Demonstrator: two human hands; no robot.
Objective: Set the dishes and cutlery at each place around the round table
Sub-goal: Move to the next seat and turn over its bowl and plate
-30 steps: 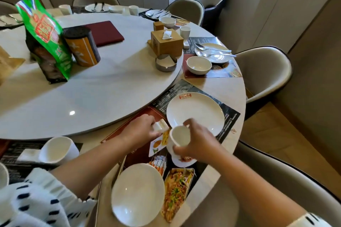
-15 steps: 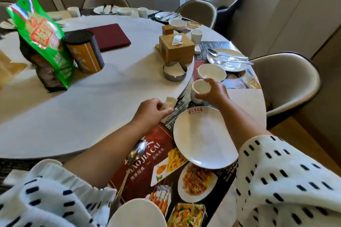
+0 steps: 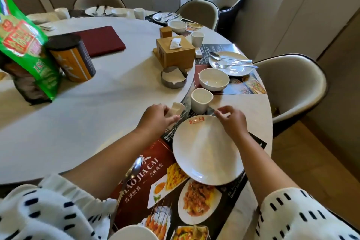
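Big round table (image 3: 251, 109), and at the near place a printed menu placemat (image 3: 140, 173) lies on it. The white plate (image 3: 204, 152) sits on the mat's right half. The right hand (image 3: 232, 120) hovers at the plate's far rim, fingers loose, gripping nothing. Just beyond, the white cup (image 3: 200, 100) stands upright, apart from that hand. The left hand (image 3: 156, 118) pinches a small white ceramic rest (image 3: 176, 108), just left of the cup.
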